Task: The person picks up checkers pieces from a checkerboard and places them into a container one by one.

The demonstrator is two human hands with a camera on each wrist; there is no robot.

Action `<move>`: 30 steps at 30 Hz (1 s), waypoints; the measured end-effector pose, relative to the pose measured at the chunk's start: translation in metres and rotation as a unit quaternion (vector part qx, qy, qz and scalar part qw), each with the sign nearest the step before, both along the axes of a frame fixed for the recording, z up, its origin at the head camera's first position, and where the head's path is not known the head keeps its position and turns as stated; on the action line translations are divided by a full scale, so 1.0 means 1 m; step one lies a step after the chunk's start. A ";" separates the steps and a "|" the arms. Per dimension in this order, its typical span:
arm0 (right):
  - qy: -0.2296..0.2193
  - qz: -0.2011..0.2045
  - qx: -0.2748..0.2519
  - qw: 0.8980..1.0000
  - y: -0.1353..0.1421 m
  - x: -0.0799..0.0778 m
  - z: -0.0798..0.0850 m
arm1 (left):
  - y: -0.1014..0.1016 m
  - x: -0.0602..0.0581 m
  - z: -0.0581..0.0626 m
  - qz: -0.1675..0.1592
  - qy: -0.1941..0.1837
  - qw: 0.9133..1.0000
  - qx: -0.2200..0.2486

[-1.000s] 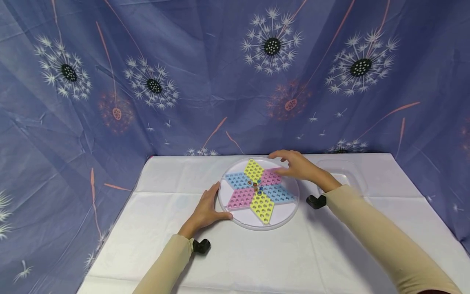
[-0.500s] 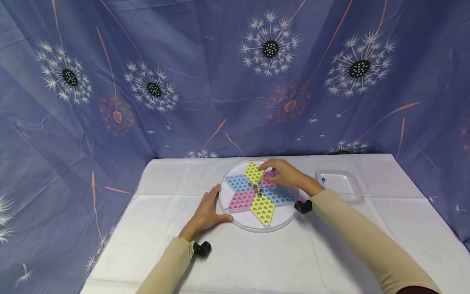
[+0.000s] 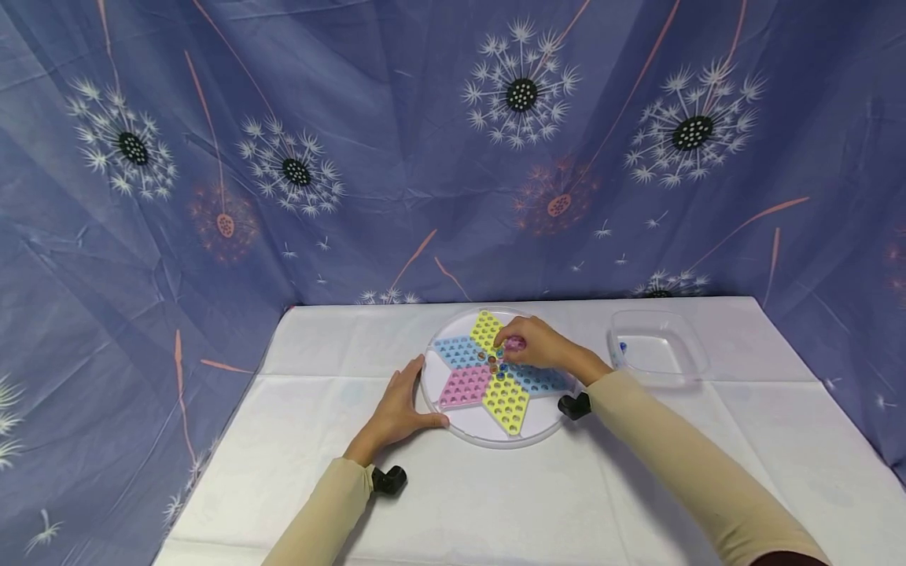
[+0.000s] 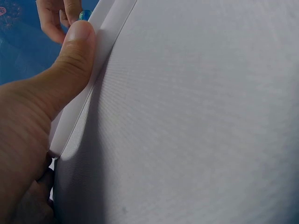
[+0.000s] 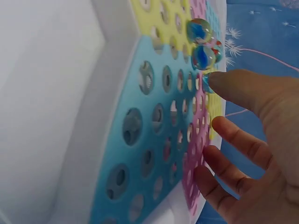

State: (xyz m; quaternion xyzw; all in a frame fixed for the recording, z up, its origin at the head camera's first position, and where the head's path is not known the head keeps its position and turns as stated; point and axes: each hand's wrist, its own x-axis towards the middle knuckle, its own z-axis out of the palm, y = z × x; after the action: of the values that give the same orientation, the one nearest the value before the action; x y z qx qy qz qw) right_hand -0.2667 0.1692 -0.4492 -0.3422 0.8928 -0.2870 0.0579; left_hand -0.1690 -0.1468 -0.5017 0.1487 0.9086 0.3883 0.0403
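The left hand (image 3: 398,407) lies along the left edge of a round white plastic game board (image 3: 469,423), its thumb and fingers spread apart and touching the rim. The right hand (image 3: 536,343) reaches over the board's right side and pinches a small light-blue glass marble (image 5: 206,85) near the centre between thumb and index finger; its 3 other fingers are apart and loosely bent. The board sits towards the rear of the white-cloth-covered worktop (image 3: 510,507), and bears a 6-pointed star (image 3: 467,383) of perforated yellow, blue and pink diamonds. At the star's middle, clear glass marbles with blue or red swirls (image 5: 203,57) cluster just beside the right thumb.

Right of the board, apart from it, stands a transparent rounded rectangular plastic container (image 3: 697,346); a small blue marble (image 3: 623,347) is inside by its left wall. Behind the worktop hangs blue-violet fabric (image 3: 403,141) printed with white and coral dandelions.
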 end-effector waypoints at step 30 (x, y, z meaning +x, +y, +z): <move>0.014 -0.027 0.018 0.999 -0.003 0.000 -0.011 | 0.000 0.001 0.000 0.003 0.000 1.000 0.006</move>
State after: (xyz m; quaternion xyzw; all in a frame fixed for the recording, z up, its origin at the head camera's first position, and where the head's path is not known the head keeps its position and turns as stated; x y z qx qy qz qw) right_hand -0.2672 0.1666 -0.4601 -0.3209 0.9075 -0.2676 0.0439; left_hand -0.1675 -0.1465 -0.5021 0.1465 0.9065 0.3940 0.0379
